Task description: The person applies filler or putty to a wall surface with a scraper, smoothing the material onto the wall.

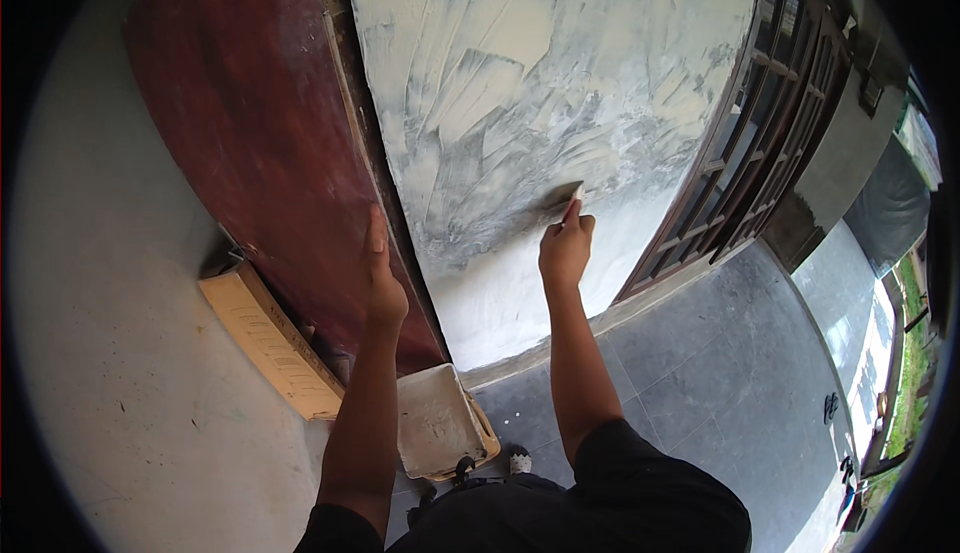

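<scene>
My right hand is closed round a putty knife, whose tip is white and touches or nearly touches the wall. Uneven grey and cream filler is smeared over the wall's upper part, while its lower part looks smoother and whiter. My left hand has its fingers stretched out and lies near the edge of the dark red wooden panel; whether it presses on the panel I cannot tell. A narrow dark gap runs between panel and wall.
A dirty whitish tray stands below, in front of my body, on something yellowish. A cardboard box leans at the panel's foot. On the right are a brown-framed window, grey floor tiles and, farther off, a pair of sandals.
</scene>
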A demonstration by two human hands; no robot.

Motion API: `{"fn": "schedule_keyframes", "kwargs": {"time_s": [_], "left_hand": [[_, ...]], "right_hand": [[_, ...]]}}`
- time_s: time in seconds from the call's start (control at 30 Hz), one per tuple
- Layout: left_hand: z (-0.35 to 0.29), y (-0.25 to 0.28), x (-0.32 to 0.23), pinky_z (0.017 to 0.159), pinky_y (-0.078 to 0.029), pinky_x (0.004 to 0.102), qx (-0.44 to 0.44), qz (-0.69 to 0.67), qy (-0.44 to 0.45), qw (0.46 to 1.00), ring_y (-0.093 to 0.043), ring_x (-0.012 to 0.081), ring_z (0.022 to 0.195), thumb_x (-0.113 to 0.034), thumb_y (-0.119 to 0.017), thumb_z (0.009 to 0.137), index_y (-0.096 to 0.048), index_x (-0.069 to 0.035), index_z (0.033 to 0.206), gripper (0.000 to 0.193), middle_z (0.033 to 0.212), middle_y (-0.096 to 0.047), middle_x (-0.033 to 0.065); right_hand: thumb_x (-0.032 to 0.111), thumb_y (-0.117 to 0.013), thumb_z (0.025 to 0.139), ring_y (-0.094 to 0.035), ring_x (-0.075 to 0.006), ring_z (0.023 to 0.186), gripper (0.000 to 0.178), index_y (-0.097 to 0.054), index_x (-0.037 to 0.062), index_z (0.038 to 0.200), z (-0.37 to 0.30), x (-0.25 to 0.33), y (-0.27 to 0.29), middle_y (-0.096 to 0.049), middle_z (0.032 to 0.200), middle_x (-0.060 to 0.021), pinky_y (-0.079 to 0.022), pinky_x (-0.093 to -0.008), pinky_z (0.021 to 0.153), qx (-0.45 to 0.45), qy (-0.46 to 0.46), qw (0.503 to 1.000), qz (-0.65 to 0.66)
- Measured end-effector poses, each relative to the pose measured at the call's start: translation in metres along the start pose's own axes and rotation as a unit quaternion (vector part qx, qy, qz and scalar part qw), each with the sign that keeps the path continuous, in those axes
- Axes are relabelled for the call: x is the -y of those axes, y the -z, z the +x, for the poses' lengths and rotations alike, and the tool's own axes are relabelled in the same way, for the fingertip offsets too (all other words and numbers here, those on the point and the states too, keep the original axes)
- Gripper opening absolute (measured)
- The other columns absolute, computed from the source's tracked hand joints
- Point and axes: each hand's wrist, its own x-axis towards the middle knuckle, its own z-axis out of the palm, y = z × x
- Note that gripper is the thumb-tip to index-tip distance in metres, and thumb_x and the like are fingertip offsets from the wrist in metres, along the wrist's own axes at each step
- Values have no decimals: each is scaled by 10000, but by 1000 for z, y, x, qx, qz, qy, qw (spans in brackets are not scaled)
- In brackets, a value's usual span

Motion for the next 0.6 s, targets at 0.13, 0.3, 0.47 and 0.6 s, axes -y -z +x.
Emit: {"fn": "schedule_keyframes", "kwargs": {"time_s": [0.13, 0.3, 0.47, 0.6], "left_hand": [[1, 4, 9, 1242, -111, 407, 13, 9, -8, 1000, -214, 298, 1520, -400, -230, 1050, -271, 21, 1549, 655, 1634, -246, 170], [1, 9, 6, 1240, -112, 412, -12, 1, -19, 1000, -200, 282, 1524, -401, -229, 1051, -251, 14, 1557, 655, 1639, -233, 173], [-3, -10, -7, 1247, -101, 409, 3, 8, 8, 1000, -192, 275, 1526, -377, -218, 1058, -233, 27, 1556, 641, 1637, -224, 186], [-3, 5, -14, 1246, -108, 408, -6, -36, 16, 999, -198, 279, 1524, -364, -227, 1056, -238, 30, 1553, 635, 1634, -228, 190]], "right_hand": [[51, -550, 877, -630, -341, 969, 547, -411, -180, 1354, -72, 54, -65, -536, 1077, -203, -608, -388, 656, 18, 119, 992, -33], [67, -604, 831, -618, -352, 851, 562, -495, -64, 1366, -136, 70, -30, -544, 955, -176, -558, -426, 689, 187, 123, 966, 127], [64, -688, 872, -717, -229, 853, 317, -585, -87, 1130, -106, 27, 23, -696, 983, -173, -597, -337, 791, 276, -207, 741, 577], [46, -686, 888, -714, -217, 885, 273, -606, -91, 1110, -100, 31, 46, -693, 1008, -159, -601, -327, 812, 304, -244, 715, 581]]}}
